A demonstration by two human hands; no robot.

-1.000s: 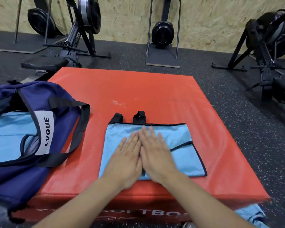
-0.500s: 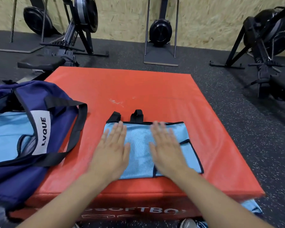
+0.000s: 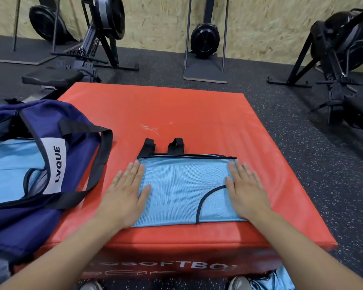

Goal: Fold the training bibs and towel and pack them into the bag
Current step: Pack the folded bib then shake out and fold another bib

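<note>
A folded light-blue training bib with black trim lies flat near the front edge of the red soft box; two black straps stick out at its far edge. My left hand presses flat on the bib's left edge, fingers straight. My right hand presses flat on its right edge. A navy bag labelled LVQUE lies open at the left, with light-blue fabric inside it.
More light-blue fabric lies on the floor by my shoes at the bottom right. Rowing machines and stands line the far wall on dark rubber flooring. The box's far half carries nothing.
My hands started side by side at the bib's middle and have slid apart to its left and right edges, smoothing it flat. The bib stays in place.
</note>
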